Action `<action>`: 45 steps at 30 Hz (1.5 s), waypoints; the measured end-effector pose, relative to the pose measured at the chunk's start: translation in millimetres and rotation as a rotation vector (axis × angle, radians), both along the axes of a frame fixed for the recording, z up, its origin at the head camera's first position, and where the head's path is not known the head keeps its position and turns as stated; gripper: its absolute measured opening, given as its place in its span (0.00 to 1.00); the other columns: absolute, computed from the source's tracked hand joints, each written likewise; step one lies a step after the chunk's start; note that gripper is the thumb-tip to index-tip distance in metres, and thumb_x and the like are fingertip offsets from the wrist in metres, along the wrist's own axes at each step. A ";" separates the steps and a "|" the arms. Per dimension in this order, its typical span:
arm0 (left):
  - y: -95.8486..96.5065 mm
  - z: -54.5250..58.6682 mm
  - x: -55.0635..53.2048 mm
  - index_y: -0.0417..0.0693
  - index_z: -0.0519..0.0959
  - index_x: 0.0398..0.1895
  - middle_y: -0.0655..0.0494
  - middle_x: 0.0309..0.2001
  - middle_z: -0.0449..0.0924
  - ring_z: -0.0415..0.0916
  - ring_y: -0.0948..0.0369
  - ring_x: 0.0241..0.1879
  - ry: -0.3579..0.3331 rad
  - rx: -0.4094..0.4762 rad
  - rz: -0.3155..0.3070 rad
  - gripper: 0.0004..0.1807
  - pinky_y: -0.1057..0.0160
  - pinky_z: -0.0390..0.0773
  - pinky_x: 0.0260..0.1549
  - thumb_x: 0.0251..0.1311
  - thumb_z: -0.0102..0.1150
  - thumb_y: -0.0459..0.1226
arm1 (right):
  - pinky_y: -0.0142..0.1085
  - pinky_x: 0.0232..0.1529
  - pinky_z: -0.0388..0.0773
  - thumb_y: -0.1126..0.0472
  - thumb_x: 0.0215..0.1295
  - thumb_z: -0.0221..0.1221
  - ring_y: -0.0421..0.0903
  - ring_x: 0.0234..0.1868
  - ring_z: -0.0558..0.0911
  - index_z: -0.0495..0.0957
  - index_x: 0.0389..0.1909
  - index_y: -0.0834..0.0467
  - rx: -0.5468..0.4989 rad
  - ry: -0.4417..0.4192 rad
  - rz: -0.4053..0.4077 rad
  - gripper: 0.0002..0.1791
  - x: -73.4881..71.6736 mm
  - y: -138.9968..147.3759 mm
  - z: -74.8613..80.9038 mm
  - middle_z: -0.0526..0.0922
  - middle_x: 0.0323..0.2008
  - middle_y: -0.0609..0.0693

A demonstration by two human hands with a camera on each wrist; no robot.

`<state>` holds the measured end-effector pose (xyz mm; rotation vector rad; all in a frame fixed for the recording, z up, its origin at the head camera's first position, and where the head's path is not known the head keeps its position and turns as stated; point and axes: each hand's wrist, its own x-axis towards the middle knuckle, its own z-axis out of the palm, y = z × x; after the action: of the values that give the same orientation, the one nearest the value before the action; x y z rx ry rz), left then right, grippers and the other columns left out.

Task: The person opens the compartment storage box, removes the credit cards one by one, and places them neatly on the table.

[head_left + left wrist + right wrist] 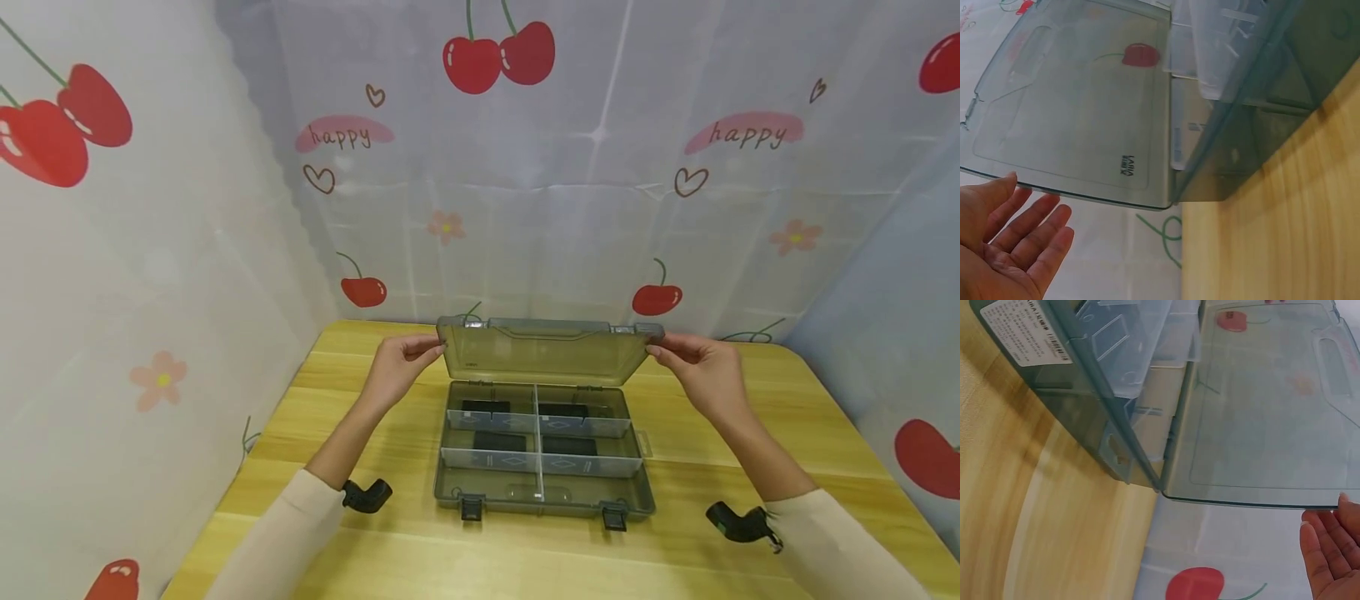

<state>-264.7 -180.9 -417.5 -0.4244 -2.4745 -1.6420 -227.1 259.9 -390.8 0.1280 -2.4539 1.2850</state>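
Note:
A translucent grey-green compartment box (pixel 542 500) rests on the table, its hinged lid (pixel 547 354) raised and tilted up at the back. My left hand (pixel 401 367) holds the left edge of the lid near its top corner, thumb on the near side. At the opposite corner, my right hand (pixel 705 371) pinches the lid's right edge between thumb and fingers. Clear dividers (pixel 480 460) split the box into several compartments. Dark rectangular pieces (pixel 498 442) show in the back and middle rows. Two latches (pixel 471 507) hang down at the front.
The box stands on a wooden table (pixel 570 562). A white curtain (pixel 525 225) printed with cherries closes off the back and sides. Black wrist-worn devices (pixel 367 497) stick out beside both sleeves. A barcode label (pixel 1025 331) is stuck to the box's side in the right wrist view.

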 end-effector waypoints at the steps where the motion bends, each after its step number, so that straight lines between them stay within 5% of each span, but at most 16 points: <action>1: -0.4 -3.0 -1.7 0.36 0.84 0.55 0.41 0.52 0.85 0.83 0.47 0.53 0.000 0.003 -0.002 0.15 0.47 0.81 0.55 0.70 0.62 0.35 | 0.16 0.39 0.78 0.54 0.69 0.66 0.20 0.38 0.79 0.85 0.53 0.65 0.003 -0.003 0.000 0.20 -1.5 -0.1 -1.7 0.88 0.46 0.59; 10: 0.4 -19.7 -12.6 0.40 0.85 0.54 0.45 0.50 0.86 0.84 0.51 0.50 -0.001 0.005 -0.001 0.14 0.51 0.83 0.52 0.69 0.63 0.37 | 0.17 0.38 0.78 0.56 0.70 0.65 0.22 0.36 0.81 0.85 0.53 0.66 -0.013 -0.032 0.032 0.19 -14.2 0.8 -19.7 0.87 0.46 0.64; 21: -3.2 -49.1 -28.5 0.40 0.85 0.54 0.46 0.50 0.87 0.85 0.52 0.50 -0.027 -0.103 -0.029 0.14 0.55 0.85 0.49 0.70 0.62 0.37 | 0.19 0.37 0.80 0.58 0.70 0.65 0.24 0.35 0.81 0.85 0.53 0.67 -0.012 -0.098 0.051 0.17 -26.7 0.9 -40.9 0.87 0.46 0.64; 29: -0.5 -60.2 -37.5 0.38 0.85 0.53 0.45 0.49 0.87 0.85 0.51 0.49 -0.001 -0.109 -0.048 0.13 0.54 0.86 0.48 0.70 0.62 0.35 | 0.41 0.43 0.87 0.63 0.70 0.64 0.44 0.40 0.89 0.82 0.54 0.71 -0.066 -0.135 0.093 0.18 -33.2 -1.1 -49.7 0.85 0.48 0.68; 45: 1.6 -80.2 -50.4 0.33 0.81 0.58 0.37 0.53 0.83 0.84 0.45 0.51 -0.063 -0.015 -0.097 0.18 0.56 0.85 0.49 0.66 0.63 0.27 | 0.32 0.41 0.86 0.69 0.70 0.62 0.38 0.41 0.88 0.77 0.59 0.75 -0.159 -0.203 0.133 0.19 -46.2 -6.4 -59.1 0.82 0.51 0.72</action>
<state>-315.2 -179.4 -497.7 -0.5094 -2.5511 -1.6985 -273.2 253.5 -449.8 0.1266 -2.5334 1.6166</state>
